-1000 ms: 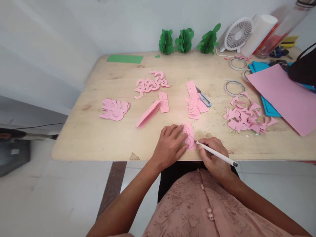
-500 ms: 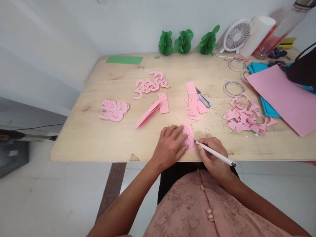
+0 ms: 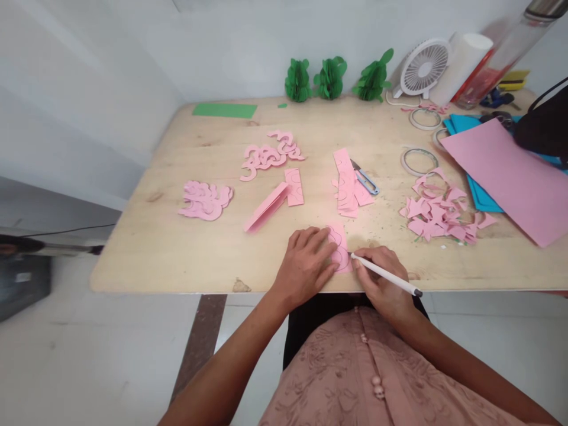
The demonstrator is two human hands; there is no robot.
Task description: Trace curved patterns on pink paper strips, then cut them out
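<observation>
Near the table's front edge lies a pink paper strip [image 3: 341,248] with curved dark lines drawn on it. My left hand [image 3: 306,259] rests flat on its left side, fingers stretched out, covering part of it. A white pen [image 3: 388,274] is gripped in my right hand [image 3: 387,281], its tip at the strip's right edge. Beyond the strip are more marked pink strips [image 3: 347,192], with blue-handled thread snips [image 3: 366,179] beside them. A folded pink paper [image 3: 266,208] and a small marked piece [image 3: 294,187] lie farther left.
Curved pink cutouts [image 3: 266,155] and a stacked pile [image 3: 206,200] lie to the left. Pink scraps [image 3: 439,210], tape rolls [image 3: 419,161] and a large pink sheet [image 3: 510,177] over blue paper are at right. Green paper figures [image 3: 331,78] and a white fan [image 3: 425,68] stand along the wall.
The view has shifted very slightly. My hands, the pen and the paper strip stay in nearly the same places.
</observation>
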